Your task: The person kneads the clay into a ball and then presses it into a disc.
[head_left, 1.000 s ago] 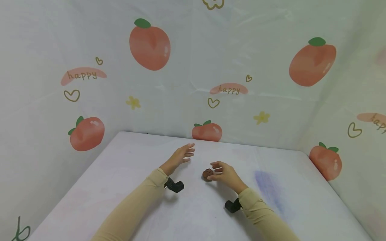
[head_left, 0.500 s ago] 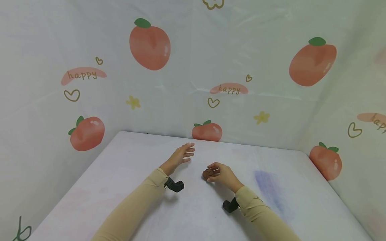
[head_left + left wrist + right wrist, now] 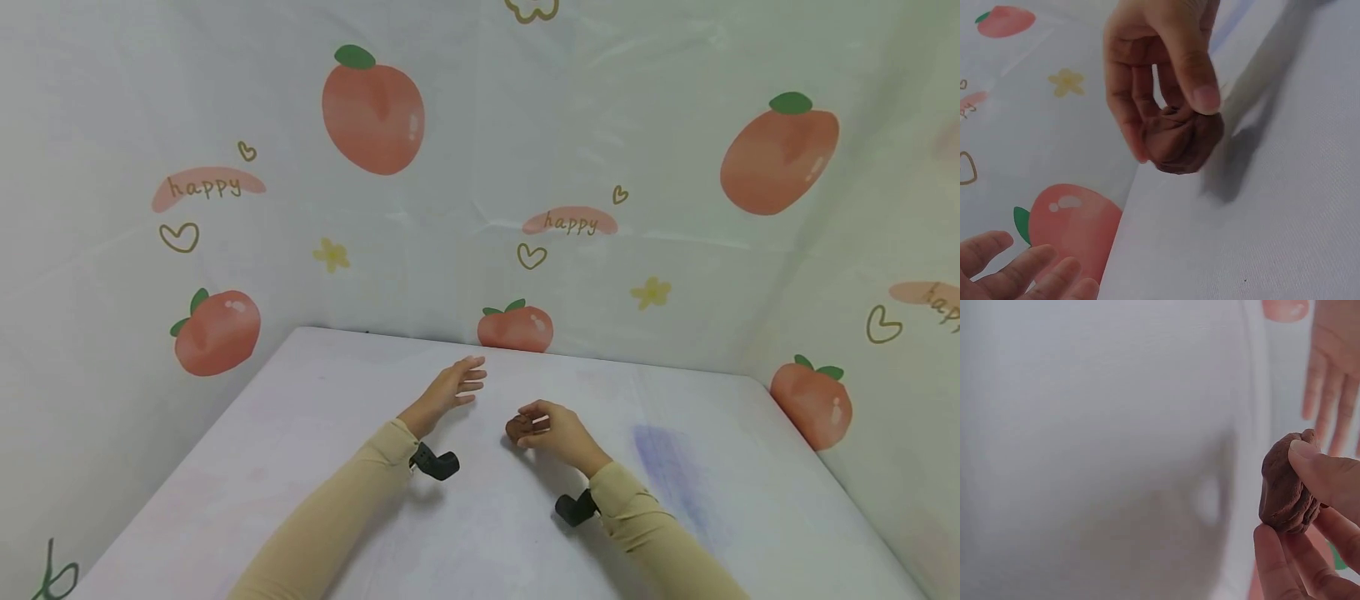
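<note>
A brown, creased lump like modelling clay (image 3: pixel 516 429) is pinched between the thumb and fingers of my right hand (image 3: pixel 564 436). In the left wrist view the lump (image 3: pixel 1175 140) hangs at the fingertips, its shadow falling on the table beside it. Seen from the right wrist, the thumb presses one side of the lump (image 3: pixel 1288 487) while the fingers support it from below. My left hand (image 3: pixel 447 392) is held to the left of it, fingers extended and spread slightly, touching nothing.
Under both hands lies a white table (image 3: pixel 480 533) with a faint blue-violet smear (image 3: pixel 671 467) to the right. A white cloth backdrop (image 3: pixel 450 250) printed with peaches stands along the back and sides. Small black wrist cameras (image 3: pixel 576 508) jut from both sleeves.
My right hand has closed its thumb and fingers round the brown lump, which lay on the table, and now holds it slightly raised. The left hand has barely moved.
</note>
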A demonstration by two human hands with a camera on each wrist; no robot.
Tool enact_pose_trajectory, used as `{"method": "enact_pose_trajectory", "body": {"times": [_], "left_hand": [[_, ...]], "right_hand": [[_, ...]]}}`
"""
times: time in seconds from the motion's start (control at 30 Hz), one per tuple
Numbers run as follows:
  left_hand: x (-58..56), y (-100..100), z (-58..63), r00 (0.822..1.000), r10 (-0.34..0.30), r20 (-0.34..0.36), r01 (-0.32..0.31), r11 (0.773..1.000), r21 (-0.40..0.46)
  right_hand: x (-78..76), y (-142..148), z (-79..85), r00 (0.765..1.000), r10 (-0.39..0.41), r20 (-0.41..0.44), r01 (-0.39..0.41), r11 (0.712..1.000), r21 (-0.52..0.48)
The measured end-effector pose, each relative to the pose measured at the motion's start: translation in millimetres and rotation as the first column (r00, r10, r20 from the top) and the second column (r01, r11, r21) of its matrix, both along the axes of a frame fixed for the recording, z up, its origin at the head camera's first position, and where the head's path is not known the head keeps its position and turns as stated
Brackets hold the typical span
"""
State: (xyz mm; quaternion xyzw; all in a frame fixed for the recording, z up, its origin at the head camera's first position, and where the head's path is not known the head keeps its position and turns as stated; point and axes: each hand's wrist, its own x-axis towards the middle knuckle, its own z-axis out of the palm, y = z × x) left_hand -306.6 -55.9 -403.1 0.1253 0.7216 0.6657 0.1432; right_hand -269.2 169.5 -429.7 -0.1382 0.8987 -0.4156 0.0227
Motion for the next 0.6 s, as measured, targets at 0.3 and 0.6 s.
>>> {"method": "enact_pose_trajectory", "body": {"times": [0.3,0.6], "left_hand": [[1.8,10.5,1.2,1.0,-0.009,0.005,0.009,0.999,0.037],[10.0,27.6,3.6,0.998,-0.044,-0.033,0.046,0.997,0.054]], "right_hand": [[4.0,1.0,26.0,1.0,-0.006,-0.031,0.002,0.994,-0.11],[12.2,-10.5,43.4,0.997,0.003,-0.072,-0.019,0.976,-0.218]]}}
